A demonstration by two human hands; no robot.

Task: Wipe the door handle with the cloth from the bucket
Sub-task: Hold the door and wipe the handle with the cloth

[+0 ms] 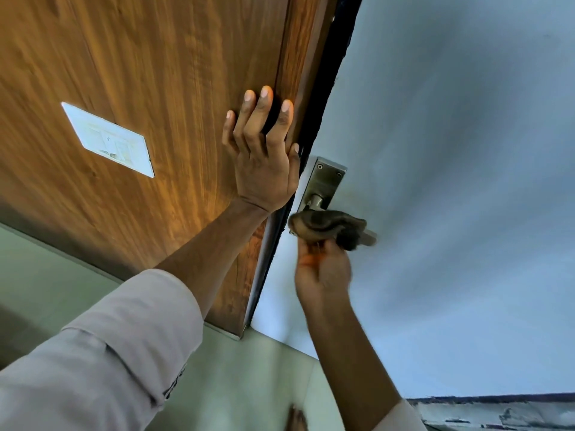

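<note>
Left hand (264,157) spread flat on door (140,88), right hand (323,275) gripping cloth (326,227) over handle (368,239)

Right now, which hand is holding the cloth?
The right hand, below the door handle, holds the cloth draped over it. The left hand is empty, pressed flat on the wooden door.
</note>
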